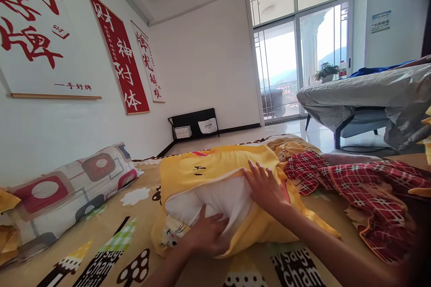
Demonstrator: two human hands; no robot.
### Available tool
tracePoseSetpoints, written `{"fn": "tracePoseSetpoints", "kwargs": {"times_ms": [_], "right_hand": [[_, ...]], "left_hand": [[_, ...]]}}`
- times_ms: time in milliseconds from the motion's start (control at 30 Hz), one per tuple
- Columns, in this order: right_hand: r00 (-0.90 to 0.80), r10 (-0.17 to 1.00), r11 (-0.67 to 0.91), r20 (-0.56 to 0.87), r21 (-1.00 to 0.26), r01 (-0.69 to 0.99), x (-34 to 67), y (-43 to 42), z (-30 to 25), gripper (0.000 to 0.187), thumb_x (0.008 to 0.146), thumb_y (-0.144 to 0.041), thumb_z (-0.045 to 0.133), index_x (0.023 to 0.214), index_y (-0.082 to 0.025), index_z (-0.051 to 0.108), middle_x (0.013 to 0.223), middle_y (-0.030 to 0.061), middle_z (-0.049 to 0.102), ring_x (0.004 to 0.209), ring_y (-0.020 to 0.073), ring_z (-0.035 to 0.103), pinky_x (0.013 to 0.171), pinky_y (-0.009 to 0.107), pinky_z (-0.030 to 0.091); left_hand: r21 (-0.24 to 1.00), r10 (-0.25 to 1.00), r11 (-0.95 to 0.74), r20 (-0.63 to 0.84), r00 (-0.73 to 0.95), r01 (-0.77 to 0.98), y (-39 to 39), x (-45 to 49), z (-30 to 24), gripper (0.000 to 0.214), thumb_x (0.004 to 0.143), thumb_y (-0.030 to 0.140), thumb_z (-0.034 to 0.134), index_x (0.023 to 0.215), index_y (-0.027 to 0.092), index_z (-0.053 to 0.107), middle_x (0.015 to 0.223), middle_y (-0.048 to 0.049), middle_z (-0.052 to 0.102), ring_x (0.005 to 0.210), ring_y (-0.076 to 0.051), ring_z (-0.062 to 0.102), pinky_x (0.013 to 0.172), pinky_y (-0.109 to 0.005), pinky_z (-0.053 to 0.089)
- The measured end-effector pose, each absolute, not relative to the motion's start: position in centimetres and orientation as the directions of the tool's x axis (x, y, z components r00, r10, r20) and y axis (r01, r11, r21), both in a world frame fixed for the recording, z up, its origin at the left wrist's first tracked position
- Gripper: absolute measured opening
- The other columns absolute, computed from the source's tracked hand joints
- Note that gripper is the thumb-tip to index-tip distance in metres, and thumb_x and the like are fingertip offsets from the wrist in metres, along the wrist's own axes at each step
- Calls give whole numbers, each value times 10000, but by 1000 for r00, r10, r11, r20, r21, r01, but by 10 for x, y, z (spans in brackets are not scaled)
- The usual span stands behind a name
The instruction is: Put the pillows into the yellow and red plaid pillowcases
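Observation:
A yellow pillowcase [245, 154] with a cartoon face print lies on the bed, its opening turned toward me. Inside the opening shows a white pillow [215, 195], partly covered by the yellow cloth. My left hand [208, 232] rests on the pillow at the near side of the opening, thumb and fingers apart. On the right edge of the opening lies my right hand [264, 188], fingers spread over the yellow cloth and the pillow's edge. A printed cat face shows on the case's lower left corner.
A patterned pillow [77, 188] lies at the left by the wall. Red plaid cloth [367, 188] is crumpled on the right of the printed bedsheet [134, 228]. Beyond stand a low black rack [193, 121], a covered table [363, 92], a chair [360, 121] and glass doors [279, 67].

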State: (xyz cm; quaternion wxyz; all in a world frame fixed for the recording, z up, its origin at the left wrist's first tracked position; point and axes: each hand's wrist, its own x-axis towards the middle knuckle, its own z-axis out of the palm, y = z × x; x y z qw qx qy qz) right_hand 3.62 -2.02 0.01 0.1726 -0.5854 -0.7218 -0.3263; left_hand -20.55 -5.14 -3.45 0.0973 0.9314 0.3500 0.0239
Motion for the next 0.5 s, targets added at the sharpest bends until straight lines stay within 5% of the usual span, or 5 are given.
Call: {"fn": "tracePoseSetpoints", "kwargs": {"times_ms": [133,300,433,500], "right_hand": [[-217,716,72,663,238,969,54,6,-16,639,810,-57,406,1412,-270,404,1199,148,578,1016,293,546,878,468,390],[-266,619,157,739,215,964,102,9,-33,609,809,-32,386,1355,-284,487,1141,130,593,1048,292,516,907,469,387],[-227,478,199,848,147,969,121,-1,-38,543,796,-18,360,1286,-169,541,1139,136,601,1065,271,511,908,419,383],[-122,396,246,910,23,969,119,-9,-36,532,747,-11,372,1237,-118,550,1027,126,630,974,252,542,865,388,402]], "left_hand": [[250,704,-690,15,710,679,-66,-216,-24,321,920,354,396,1132,282,626,1295,-35,594,1220,-227,515,1117,-602,77],[316,758,-652,240,607,689,-77,-260,-9,385,936,444,367,1165,265,621,1141,-46,670,1054,-191,601,962,-333,433],[378,733,-451,674,94,808,-46,-303,-4,442,839,495,490,1106,160,602,1145,-135,631,1096,-262,566,955,-386,431],[483,726,-274,671,-151,832,-19,-317,-10,683,703,502,633,1238,101,492,1249,-186,561,1180,-318,507,986,-436,398]]}}
